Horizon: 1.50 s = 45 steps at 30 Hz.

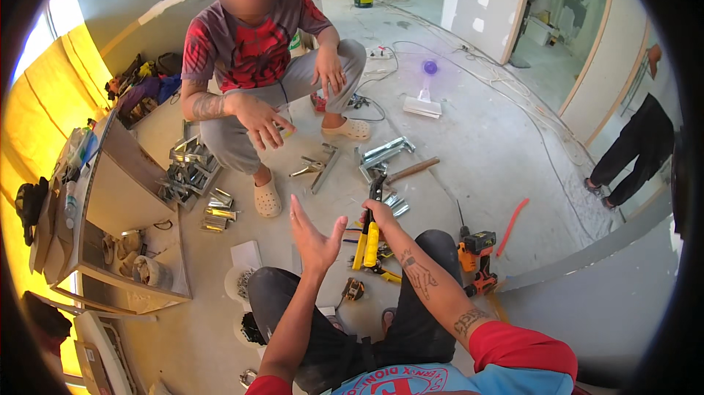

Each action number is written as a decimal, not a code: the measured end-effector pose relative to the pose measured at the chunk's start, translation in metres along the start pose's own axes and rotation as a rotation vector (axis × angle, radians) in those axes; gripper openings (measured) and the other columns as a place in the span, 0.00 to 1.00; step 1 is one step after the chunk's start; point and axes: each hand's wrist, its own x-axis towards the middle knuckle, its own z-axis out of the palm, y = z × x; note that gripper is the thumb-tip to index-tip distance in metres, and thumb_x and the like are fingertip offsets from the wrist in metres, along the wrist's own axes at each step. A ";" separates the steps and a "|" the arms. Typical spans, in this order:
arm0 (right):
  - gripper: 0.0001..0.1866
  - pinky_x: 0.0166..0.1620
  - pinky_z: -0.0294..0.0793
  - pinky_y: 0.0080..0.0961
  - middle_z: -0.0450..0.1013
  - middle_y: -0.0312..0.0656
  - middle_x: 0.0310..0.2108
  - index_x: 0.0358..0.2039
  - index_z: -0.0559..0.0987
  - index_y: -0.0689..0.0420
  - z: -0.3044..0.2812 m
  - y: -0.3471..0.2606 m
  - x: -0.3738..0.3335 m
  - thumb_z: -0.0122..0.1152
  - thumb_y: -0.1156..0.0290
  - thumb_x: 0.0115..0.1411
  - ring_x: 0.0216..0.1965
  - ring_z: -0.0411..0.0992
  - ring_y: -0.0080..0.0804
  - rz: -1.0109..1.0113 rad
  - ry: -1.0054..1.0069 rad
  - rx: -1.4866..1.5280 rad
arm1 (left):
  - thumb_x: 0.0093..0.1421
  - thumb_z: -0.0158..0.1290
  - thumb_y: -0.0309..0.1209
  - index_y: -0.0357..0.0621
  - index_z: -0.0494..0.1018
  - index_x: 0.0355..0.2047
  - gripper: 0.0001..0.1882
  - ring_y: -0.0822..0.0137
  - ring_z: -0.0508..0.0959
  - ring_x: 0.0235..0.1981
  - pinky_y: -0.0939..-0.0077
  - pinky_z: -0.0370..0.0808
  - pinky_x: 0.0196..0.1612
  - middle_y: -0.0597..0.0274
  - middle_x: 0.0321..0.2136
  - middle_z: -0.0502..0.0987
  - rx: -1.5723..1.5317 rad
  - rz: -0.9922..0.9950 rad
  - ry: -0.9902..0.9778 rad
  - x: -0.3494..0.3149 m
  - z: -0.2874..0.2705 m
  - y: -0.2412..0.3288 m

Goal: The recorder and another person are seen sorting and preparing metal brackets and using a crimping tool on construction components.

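My left hand is raised above my knees, palm and fingers spread, holding nothing. In my right hand is a pliers-like tool with yellow handles and a black head, its handles pointing down toward me. My fingers partly hide its middle. Below it on the floor lie more yellow-handled tools and a tape measure. Just beyond my right hand rest a hammer with a wooden handle and cut pieces of shiny metal channel.
A co-worker squats opposite, hands over the knees. An orange-black cordless drill and a red strip are at right. Metal pieces and a wooden cabinet lie left. Cables cross the floor; another person stands far right.
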 end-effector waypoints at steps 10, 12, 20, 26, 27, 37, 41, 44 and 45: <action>0.10 0.22 0.70 0.28 0.68 0.38 0.17 0.25 0.73 0.59 -0.003 0.011 -0.008 0.59 0.64 0.49 0.18 0.70 0.31 -0.033 -0.055 -0.012 | 0.51 0.61 0.50 0.25 0.44 0.62 0.54 0.42 0.63 0.57 0.58 0.61 0.59 0.30 0.55 0.60 -0.177 -0.236 -0.303 -0.029 0.029 -0.020; 0.11 0.23 0.70 0.29 0.69 0.39 0.17 0.25 0.74 0.59 0.001 0.010 -0.018 0.59 0.65 0.49 0.19 0.70 0.31 -0.050 -0.078 -0.034 | 0.52 0.58 0.54 0.24 0.42 0.63 0.55 0.45 0.63 0.58 0.60 0.61 0.59 0.29 0.55 0.60 -0.418 -0.463 -0.469 -0.032 0.032 -0.024; 0.11 0.24 0.70 0.26 0.71 0.42 0.18 0.20 0.73 0.62 0.005 0.007 -0.014 0.56 0.66 0.50 0.19 0.71 0.32 -0.111 -0.226 -0.055 | 0.51 0.57 0.59 0.25 0.35 0.63 0.61 0.49 0.60 0.61 0.63 0.59 0.60 0.34 0.59 0.55 -0.567 -0.530 -0.791 -0.040 0.055 -0.021; 0.10 0.23 0.70 0.27 0.69 0.40 0.18 0.21 0.72 0.59 0.000 0.019 -0.005 0.56 0.66 0.52 0.16 0.69 0.31 -0.013 -0.221 0.011 | 0.47 0.61 0.58 0.26 0.35 0.64 0.64 0.50 0.58 0.62 0.64 0.55 0.63 0.35 0.61 0.52 -0.554 -0.529 -0.876 -0.033 0.049 -0.008; 0.10 0.23 0.70 0.27 0.69 0.40 0.18 0.21 0.72 0.59 -0.001 0.020 -0.004 0.56 0.66 0.52 0.16 0.69 0.31 -0.017 -0.222 0.013 | 0.46 0.61 0.59 0.26 0.36 0.64 0.64 0.50 0.57 0.63 0.64 0.55 0.63 0.34 0.61 0.52 -0.551 -0.538 -0.870 -0.033 0.049 -0.007; 0.10 0.22 0.70 0.27 0.69 0.39 0.19 0.22 0.72 0.59 0.004 0.019 -0.010 0.58 0.66 0.52 0.16 0.69 0.31 0.062 -0.211 0.038 | 0.45 0.61 0.60 0.27 0.38 0.64 0.64 0.51 0.57 0.63 0.64 0.54 0.63 0.36 0.61 0.54 -0.526 -0.558 -0.856 -0.031 0.041 -0.002; 0.10 0.23 0.70 0.26 0.69 0.39 0.19 0.23 0.73 0.60 0.004 0.019 -0.011 0.57 0.66 0.52 0.17 0.69 0.30 0.058 -0.214 0.043 | 0.45 0.62 0.59 0.27 0.38 0.64 0.64 0.51 0.57 0.63 0.64 0.54 0.63 0.36 0.61 0.54 -0.531 -0.555 -0.856 -0.032 0.041 -0.004; 0.10 0.23 0.71 0.26 0.69 0.39 0.19 0.23 0.72 0.60 0.004 0.021 -0.012 0.57 0.66 0.52 0.17 0.70 0.30 0.046 -0.226 0.033 | 0.45 0.62 0.58 0.27 0.38 0.64 0.63 0.51 0.58 0.63 0.64 0.55 0.63 0.36 0.61 0.54 -0.529 -0.546 -0.857 -0.035 0.045 -0.010; 0.10 0.23 0.71 0.26 0.69 0.39 0.19 0.23 0.72 0.60 0.004 0.021 -0.012 0.57 0.66 0.52 0.17 0.70 0.30 0.046 -0.227 0.032 | 0.46 0.62 0.58 0.27 0.39 0.64 0.63 0.51 0.58 0.63 0.64 0.55 0.63 0.36 0.61 0.54 -0.532 -0.538 -0.859 -0.036 0.046 -0.012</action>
